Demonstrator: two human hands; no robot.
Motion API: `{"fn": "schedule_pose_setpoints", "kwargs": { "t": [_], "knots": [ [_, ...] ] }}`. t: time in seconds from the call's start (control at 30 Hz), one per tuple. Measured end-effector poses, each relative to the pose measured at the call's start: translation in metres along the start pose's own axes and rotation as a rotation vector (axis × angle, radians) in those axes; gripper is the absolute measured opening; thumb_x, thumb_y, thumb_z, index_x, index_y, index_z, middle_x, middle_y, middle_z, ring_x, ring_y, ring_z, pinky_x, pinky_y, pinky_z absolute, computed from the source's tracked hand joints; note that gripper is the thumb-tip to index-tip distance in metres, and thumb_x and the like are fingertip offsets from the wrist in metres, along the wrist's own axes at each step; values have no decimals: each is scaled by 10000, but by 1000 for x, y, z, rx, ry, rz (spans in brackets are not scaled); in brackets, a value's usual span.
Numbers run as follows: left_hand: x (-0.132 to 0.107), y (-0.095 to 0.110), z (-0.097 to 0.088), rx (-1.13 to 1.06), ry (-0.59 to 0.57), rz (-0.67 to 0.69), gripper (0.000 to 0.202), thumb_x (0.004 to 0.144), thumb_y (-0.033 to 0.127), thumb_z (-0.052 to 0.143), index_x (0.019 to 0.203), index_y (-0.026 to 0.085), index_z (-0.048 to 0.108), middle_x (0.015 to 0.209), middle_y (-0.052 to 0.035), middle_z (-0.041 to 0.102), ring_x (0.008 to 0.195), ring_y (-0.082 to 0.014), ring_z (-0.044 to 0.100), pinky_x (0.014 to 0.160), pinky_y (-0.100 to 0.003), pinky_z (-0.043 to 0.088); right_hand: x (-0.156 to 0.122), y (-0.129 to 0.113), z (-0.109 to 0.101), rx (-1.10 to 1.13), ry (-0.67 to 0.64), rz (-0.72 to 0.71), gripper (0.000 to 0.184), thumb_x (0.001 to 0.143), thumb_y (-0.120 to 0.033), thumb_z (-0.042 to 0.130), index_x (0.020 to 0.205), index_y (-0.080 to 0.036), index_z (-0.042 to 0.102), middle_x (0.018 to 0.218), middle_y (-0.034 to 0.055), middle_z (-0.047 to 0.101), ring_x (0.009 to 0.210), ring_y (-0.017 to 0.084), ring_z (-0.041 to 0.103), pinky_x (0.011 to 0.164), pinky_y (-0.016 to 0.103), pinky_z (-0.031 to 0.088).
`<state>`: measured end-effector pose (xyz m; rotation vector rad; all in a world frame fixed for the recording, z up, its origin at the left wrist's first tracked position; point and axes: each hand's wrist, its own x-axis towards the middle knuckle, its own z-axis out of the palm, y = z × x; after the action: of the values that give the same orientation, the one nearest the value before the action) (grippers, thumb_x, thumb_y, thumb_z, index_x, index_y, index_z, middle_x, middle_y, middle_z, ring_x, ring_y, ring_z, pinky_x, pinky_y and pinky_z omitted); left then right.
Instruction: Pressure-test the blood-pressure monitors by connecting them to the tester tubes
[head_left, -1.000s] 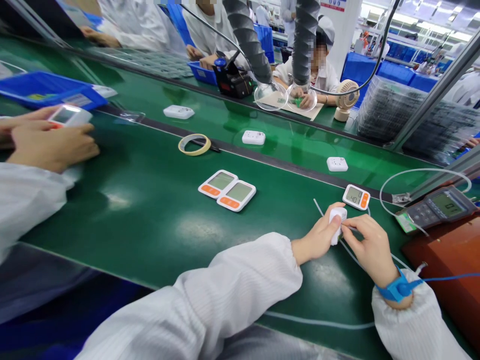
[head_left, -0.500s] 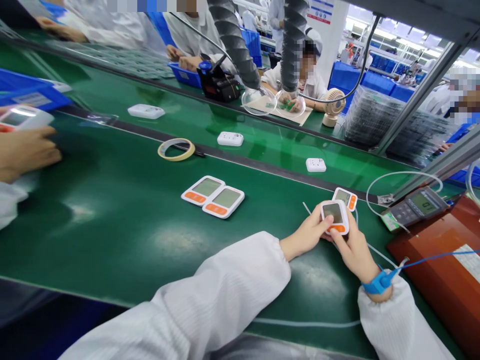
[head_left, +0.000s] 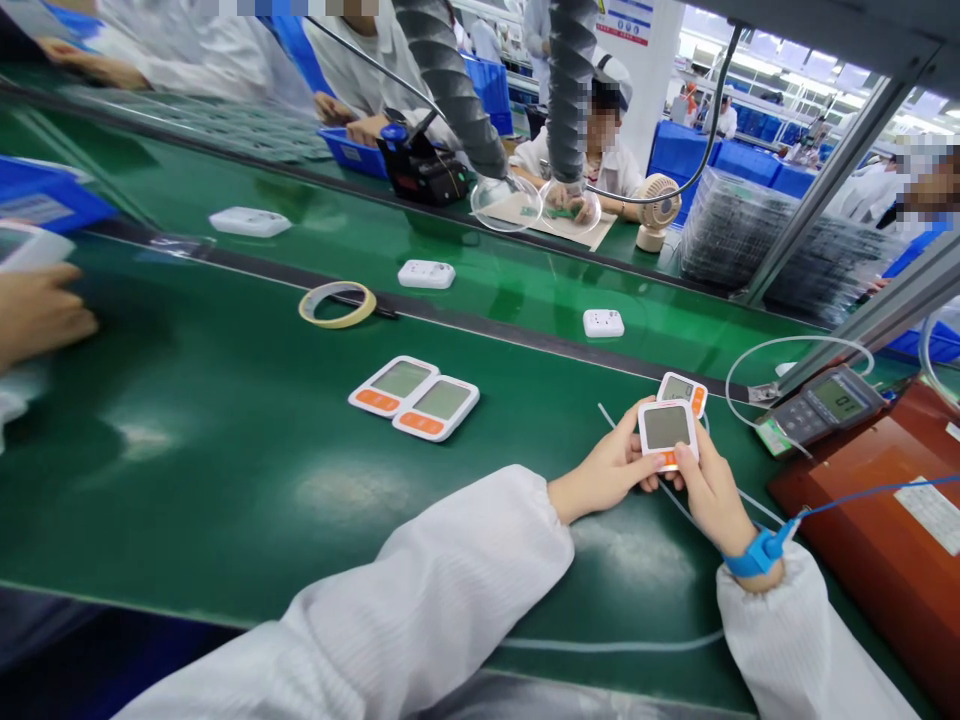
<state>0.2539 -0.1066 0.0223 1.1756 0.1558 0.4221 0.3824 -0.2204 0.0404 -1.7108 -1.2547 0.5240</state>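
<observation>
A small white digital monitor point(head_left: 667, 426) with a blank grey screen and orange buttons is held between both my hands, screen facing up. My left hand point(head_left: 604, 474) grips its left side, thumb at the lower edge by the buttons. On the other side my right hand point(head_left: 707, 487) holds it, thumb over the buttons and a blue wrist strap point(head_left: 754, 555) behind. A second monitor point(head_left: 685, 391), its display lit, lies just beyond and is partly covered by the held one. Two more monitors point(head_left: 437, 408) lie side by side to the left.
A tape roll point(head_left: 337, 305) lies near the dark rail. Beyond it, white units point(head_left: 426, 274) sit on the green belt. To the right are a meter point(head_left: 829, 405) with tubing and a brown box point(head_left: 877, 500). A co-worker's blurred hand point(head_left: 41, 312) holds another unit at far left.
The held monitor has tilted so its screen faces me more, and both thumbs have shifted along its lower edge. White units on the belt have moved left. My view has shifted slightly.
</observation>
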Motion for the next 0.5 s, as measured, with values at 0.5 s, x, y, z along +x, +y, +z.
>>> {"fn": "schedule_pose_setpoints", "kwargs": {
  "t": [0.5],
  "knots": [
    [0,-5,-3,44,51,-25,863,845,410,705,1515,234,190,788,9,592,602,-102,523,559,-230,428,1,-3,2,-81,8,22,535,985,-391,399,1472,-171,401,661,-21,639,543,155,617,605,250,521]
  ]
}}
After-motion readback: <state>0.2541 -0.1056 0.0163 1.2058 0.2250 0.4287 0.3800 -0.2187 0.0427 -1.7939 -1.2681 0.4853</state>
